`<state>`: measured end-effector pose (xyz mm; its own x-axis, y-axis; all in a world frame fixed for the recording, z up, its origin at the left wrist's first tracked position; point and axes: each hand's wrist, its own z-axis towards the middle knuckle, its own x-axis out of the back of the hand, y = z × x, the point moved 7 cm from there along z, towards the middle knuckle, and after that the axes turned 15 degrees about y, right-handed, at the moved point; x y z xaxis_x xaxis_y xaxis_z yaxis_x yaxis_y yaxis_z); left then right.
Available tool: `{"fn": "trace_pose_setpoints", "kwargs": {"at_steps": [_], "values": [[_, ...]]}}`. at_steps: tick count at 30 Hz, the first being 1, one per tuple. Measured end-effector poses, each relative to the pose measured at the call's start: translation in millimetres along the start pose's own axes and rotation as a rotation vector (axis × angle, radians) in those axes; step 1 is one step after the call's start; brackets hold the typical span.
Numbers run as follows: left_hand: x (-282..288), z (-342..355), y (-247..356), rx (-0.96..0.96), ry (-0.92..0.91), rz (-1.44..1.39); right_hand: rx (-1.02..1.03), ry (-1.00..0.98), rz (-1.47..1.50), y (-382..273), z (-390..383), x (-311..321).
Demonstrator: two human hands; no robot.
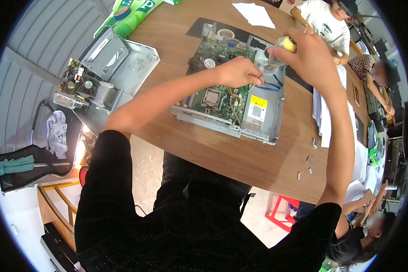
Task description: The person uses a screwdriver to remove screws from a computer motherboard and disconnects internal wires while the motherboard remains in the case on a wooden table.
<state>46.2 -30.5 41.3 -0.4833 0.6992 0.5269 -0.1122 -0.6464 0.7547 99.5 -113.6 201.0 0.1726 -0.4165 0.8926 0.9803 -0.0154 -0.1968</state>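
An opened metal computer case lies on the wooden table, with a green circuit board, a processor socket, blue cables and a yellow-labelled metal unit. My left hand is closed in a pinch over the board's right side by the cables; what it grips is too small to make out. My right hand is wrapped round a clear object with a yellow part, at the case's upper right; its lower end is unclear.
Another opened case sits at left. Green packages, white sheets and a tape roll lie at the back. Small metal pieces and paper stacks are at right. Several people work along the right.
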Motion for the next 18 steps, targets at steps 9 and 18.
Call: {"fn": "trace_pose_setpoints", "kwargs": {"at_steps": [9, 18], "values": [[-2, -6, -2, -0.109, -0.032, 0.047, 0.088, 0.059, 0.153, 1, -2, 0], [135, -60, -5, -0.075, 0.415, 0.447, -0.38, 0.19, 0.147, -20, -23, -7]]}}
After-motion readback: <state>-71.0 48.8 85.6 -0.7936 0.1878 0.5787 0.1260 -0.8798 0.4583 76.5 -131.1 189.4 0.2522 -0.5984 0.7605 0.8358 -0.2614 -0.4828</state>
